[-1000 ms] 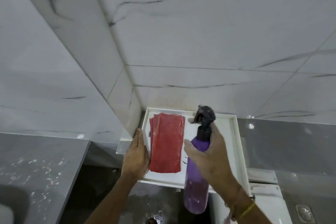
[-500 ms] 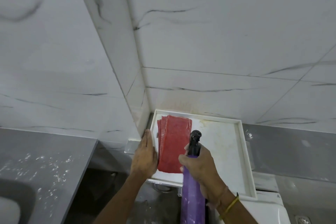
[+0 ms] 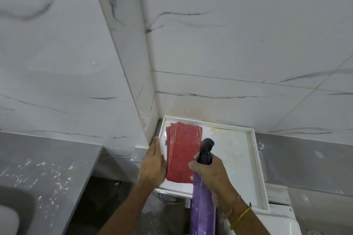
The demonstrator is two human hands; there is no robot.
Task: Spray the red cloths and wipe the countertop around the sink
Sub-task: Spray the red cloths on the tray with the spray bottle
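Red cloths (image 3: 183, 153) lie folded in an overlapping stack on the left part of a white square tray (image 3: 255, 160), lengthwise from its far edge toward its near edge. Tray sits in the corner of white marble-veined wall tiles (image 3: 229, 34); its bare surface to the right of the cloths shows faint yellowish staining.

Left hand (image 3: 152, 164) lies flat, fingers extended and together, on the tray's left rim, with its inner edge touching the left side of the cloth stack. It grips nothing.

Right hand (image 3: 212, 171) is clenched around the neck of a purple spray bottle (image 3: 203, 204), just below the black spray head (image 3: 206, 144). Bottle is held roughly upright over the near edge of the tray, immediately right of the cloths; nozzle faces away from the camera. Whether a finger is on the trigger cannot be told. A yellow band (image 3: 241, 216) is on the right wrist.

Grey counter (image 3: 47, 168) at lower left is well apart from the tray and carries scattered white specks. Edge of a sink (image 3: 11, 208) is at the bottom left corner. A grey ledge (image 3: 305, 158) runs along the wall to the right of the tray.
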